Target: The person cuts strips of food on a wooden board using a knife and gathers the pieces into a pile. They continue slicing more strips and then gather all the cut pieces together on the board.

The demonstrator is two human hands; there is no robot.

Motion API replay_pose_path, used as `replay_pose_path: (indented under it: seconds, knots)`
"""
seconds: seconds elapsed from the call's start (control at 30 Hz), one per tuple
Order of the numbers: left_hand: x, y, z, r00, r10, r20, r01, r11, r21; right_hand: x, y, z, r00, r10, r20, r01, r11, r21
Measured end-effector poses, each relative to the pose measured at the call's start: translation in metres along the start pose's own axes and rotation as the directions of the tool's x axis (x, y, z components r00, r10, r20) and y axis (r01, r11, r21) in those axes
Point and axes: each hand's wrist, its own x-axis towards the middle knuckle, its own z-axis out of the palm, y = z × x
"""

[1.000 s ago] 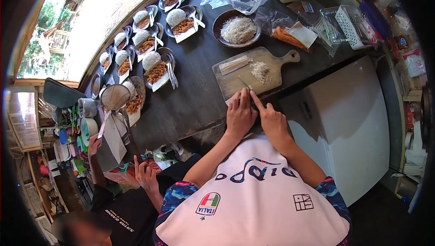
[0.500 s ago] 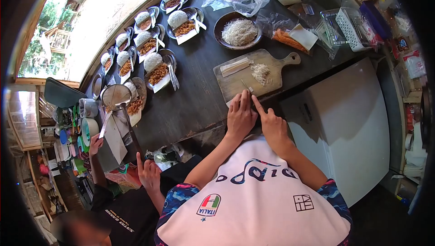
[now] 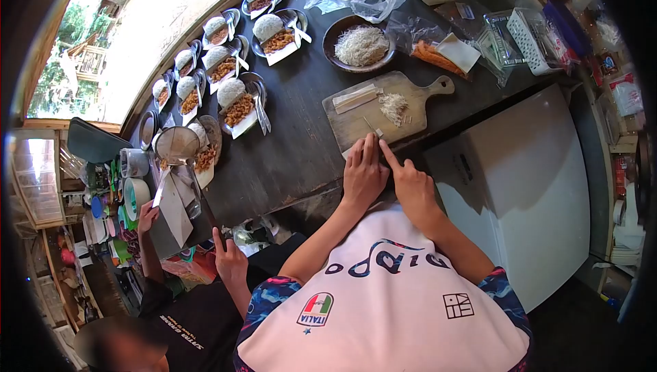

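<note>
My left hand (image 3: 365,177) rests on the near edge of the wooden cutting board (image 3: 342,124), fingertips bunched and pressing down on something they hide. Beside it is my right hand (image 3: 413,187), its index finger stretched forward and the others curled. It seems to grip a small knife, of which only a little of the blade tip shows near the left fingertips. A thin sliver lies just ahead of the fingers. Farther up the board are a bundle of pale flat strips (image 3: 357,98) and a heap of finely cut pale pieces (image 3: 393,108).
A bowl of white shreds (image 3: 359,47) stands behind the board. Several plates of rice and brown food (image 3: 239,108) fill the table's left side. At left, a co-worker's hand (image 3: 231,262) holds a long-handled strainer (image 3: 176,145). A white appliance lid (image 3: 520,187) is at right.
My hands stay almost in place on the board. The co-worker's hand with the strainer handle has shifted slightly down and right.
</note>
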Motion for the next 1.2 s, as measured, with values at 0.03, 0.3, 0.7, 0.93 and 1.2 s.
replay_pose_path:
  seconds: [0.03, 0.3, 0.7, 0.93, 1.2]
  knots:
    - [-0.002, -0.002, 0.003, 1.0, 0.003, -0.005, -0.003, 1.0, -0.001, -0.003, -0.003, -0.006, 1.0, 0.011, 0.022, -0.011, 1.0, -0.007]
    - [-0.002, -0.002, 0.001, 1.0, 0.014, -0.005, -0.014, 1.0, 0.015, -0.001, -0.001, 0.003, 1.0, 0.005, 0.021, -0.005, 1.0, -0.013]
    - [0.0, 0.001, 0.002, 1.0, 0.007, -0.016, -0.007, 1.0, -0.013, -0.001, 0.004, 0.011, 0.999, -0.008, -0.044, 0.008, 1.0, -0.001]
    - [-0.002, 0.001, 0.002, 1.0, -0.007, -0.007, 0.007, 1.0, -0.006, 0.0, 0.001, 0.009, 1.0, 0.006, 0.017, -0.006, 1.0, 0.0]
    - [-0.002, 0.0, 0.002, 1.0, 0.006, -0.011, -0.006, 1.0, -0.005, 0.001, 0.003, 0.013, 1.0, 0.004, 0.004, -0.004, 1.0, 0.014]
